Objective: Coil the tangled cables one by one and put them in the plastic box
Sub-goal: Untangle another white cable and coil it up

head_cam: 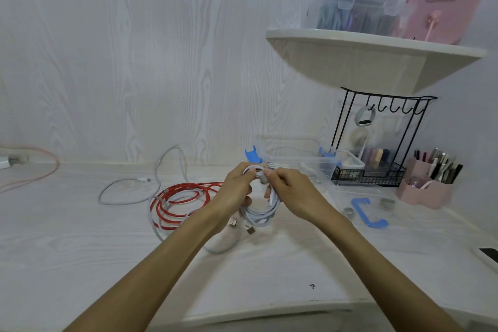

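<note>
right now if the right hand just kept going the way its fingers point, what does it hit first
The right hand points left, toward the left hand, both gripping the coiled white cable. It would meet that coil and the left hand's fingers at once; they look almost touching, though depth is hard to judge.

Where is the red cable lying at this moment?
In the head view, the red cable lies loosely coiled on the desk, left of the left hand, tangled with a grey cable.
</note>
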